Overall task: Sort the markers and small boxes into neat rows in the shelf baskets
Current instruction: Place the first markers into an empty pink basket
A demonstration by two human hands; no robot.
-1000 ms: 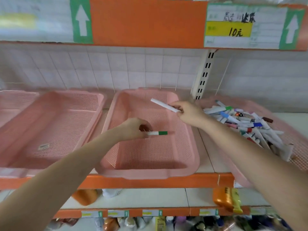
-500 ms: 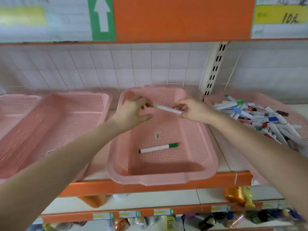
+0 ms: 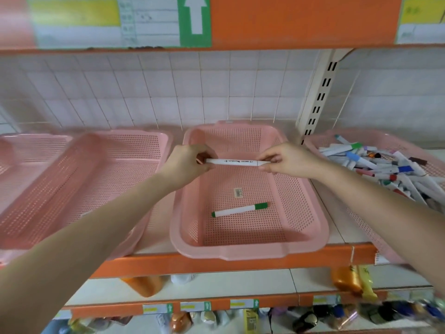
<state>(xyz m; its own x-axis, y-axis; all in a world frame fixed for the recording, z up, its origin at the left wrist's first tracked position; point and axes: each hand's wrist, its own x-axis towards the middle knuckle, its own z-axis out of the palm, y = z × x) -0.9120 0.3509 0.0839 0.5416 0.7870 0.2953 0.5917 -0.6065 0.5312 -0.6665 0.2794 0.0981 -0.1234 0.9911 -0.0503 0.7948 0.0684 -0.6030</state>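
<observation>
One white marker (image 3: 234, 161) is being held level over the back half of the middle pink basket (image 3: 248, 254), hovering above the mesh floor, not touching it. Left hand (image 3: 190, 165) is pinching its left end with fingers curled round the tip; right hand (image 3: 286, 160) is pinching the right end between thumb and fingers, so both hands are gripping this same marker. Cap colour is hiding under the fingers, cannot tell. Green-capped marker (image 3: 240, 209) is lying alone on the basket floor nearer the front, slightly slanted, cap pointing right, with a small barcode sticker (image 3: 238, 192) sitting just behind it. Right basket (image 3: 320, 141) is holding a loose pile of markers (image 3: 375, 165), mixed cap colours, pointing every way. Left basket (image 3: 96, 179) is sitting just beside the middle one, and a further basket (image 3: 24, 150) is showing at the far left edge. All are resting on the orange-edged shelf (image 3: 240, 265) in front of a white tiled wall (image 3: 168, 92). Orange packs (image 3: 346, 279) and other blurred goods are showing on the shelf below.
</observation>
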